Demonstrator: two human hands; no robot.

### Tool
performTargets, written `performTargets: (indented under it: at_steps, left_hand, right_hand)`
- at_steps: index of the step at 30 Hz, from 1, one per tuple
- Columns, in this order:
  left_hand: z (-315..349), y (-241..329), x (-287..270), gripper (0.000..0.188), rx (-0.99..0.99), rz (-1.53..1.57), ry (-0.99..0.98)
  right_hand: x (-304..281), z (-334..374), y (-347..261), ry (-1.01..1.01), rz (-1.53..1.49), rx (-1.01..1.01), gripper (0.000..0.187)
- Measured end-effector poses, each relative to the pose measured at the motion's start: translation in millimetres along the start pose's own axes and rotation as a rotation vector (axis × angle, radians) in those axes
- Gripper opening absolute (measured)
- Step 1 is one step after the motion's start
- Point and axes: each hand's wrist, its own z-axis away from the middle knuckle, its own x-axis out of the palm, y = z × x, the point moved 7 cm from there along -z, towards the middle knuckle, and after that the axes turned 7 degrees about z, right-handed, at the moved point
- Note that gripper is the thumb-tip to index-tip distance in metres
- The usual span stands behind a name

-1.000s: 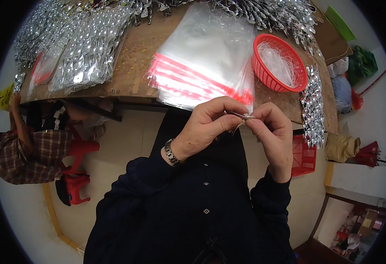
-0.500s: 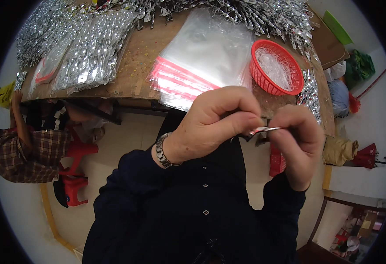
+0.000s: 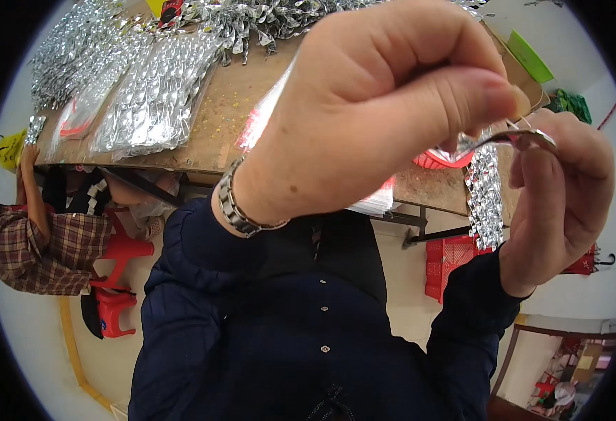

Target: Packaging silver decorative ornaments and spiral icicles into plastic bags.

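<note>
My right hand [image 3: 560,182] pinches a small shiny silver twisted piece [image 3: 508,137] between thumb and fingers. Close beside it, my left hand [image 3: 385,105], with a metal-band watch at the wrist, is closed with thumb against fingers. What its fingertips hold is hidden behind the hand; a thin pale strand shows near them. Both hands are raised over the table's near right side. Behind the left hand, a red plastic basket [image 3: 434,160] and a stack of clear bags with red-pink edges [image 3: 257,121] are mostly covered.
Filled clear packs of silver twisted pieces [image 3: 154,105] lie left on the wooden table [image 3: 234,88], with loose silver heaps behind. A silver strip bundle [image 3: 485,200] hangs over the front edge. A red crate [image 3: 448,263] stands below. Another person in a plaid shirt [image 3: 48,245] sits at left.
Both hands have risen and moved right, closer to the camera, with the silver piece in the right fingers. The left hand covers most of the bag stack and basket.
</note>
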Motion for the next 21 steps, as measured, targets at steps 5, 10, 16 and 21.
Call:
performTargets:
  at_steps: [5, 10, 16, 21]
  left_hand:
    - [2, -17, -18, 0.011, -0.086, -0.086, -0.035]
    - [31, -27, -38, 0.009, 0.011, -0.486, -0.080]
    - [81, -76, -63, 0.008, -0.164, -0.641, -0.030]
    - [114, -113, -92, 0.010, -0.478, -0.467, 0.212]
  right_hand:
    - [12, 8, 13, 0.059, 0.156, -0.086, 0.019]
    - [47, 44, 48, 0.005, 0.275, -0.079, 0.027]
    - [82, 96, 72, -0.175, 0.456, -0.024, 0.023]
    - [90, 141, 93, -0.257, 0.354, 0.425, 0.032]
